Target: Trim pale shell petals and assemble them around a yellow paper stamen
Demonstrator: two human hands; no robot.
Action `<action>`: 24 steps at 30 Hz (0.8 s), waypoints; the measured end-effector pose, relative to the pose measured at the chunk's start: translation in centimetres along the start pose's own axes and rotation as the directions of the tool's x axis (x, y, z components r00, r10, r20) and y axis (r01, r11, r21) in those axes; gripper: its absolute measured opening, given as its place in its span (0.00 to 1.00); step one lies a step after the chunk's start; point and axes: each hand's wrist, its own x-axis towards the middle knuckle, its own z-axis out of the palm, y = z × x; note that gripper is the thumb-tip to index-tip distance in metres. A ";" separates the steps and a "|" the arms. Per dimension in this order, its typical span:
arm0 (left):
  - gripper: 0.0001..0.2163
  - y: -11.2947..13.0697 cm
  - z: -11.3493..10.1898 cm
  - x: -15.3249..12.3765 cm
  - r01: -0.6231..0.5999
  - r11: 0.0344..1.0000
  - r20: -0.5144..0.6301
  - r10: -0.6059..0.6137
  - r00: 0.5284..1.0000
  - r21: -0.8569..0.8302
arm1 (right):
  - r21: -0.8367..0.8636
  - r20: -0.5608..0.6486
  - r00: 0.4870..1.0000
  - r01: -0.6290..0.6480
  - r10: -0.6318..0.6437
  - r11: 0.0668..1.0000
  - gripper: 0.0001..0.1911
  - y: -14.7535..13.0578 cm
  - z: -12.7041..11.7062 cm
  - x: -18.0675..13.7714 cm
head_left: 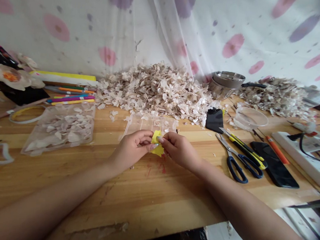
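My left hand [133,146] and my right hand [178,148] meet over the middle of the table, both closed in a pinch. Between their fingertips is a small, thin yellow piece [158,149], folded or crumpled, perhaps paper or tape. Part of it sticks up above the fingers and part hangs below them. Just behind the hands lies a clear plastic compartment box [140,122], partly covered by them. Red marks [161,168] stain the wood beneath the yellow piece.
A big heap of pale dried flakes [157,91] spreads behind the box. On the left lie another clear tray of flakes [64,126] and several pens [72,97]. Scissors [240,164], a yellow-black cutter [247,150], a black phone [275,163] and a power strip [305,157] lie right.
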 end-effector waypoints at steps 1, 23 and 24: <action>0.12 0.0 0.1 0.0 -0.002 1.000 -0.012 0.002 1.000 -0.010 | 0.033 0.005 1.000 -0.024 0.024 0.999 0.18 0.0 0.1 0.0; 0.14 1.5 0.3 0.2 0.061 0.941 -0.169 -0.123 0.978 -0.333 | 0.459 -0.040 0.999 0.015 0.004 0.888 0.14 0.2 0.3 0.1; 0.14 1.5 0.3 0.2 0.059 0.941 -0.166 -0.120 0.979 -0.333 | 0.458 -0.024 1.000 0.006 0.006 0.889 0.14 0.1 0.2 0.0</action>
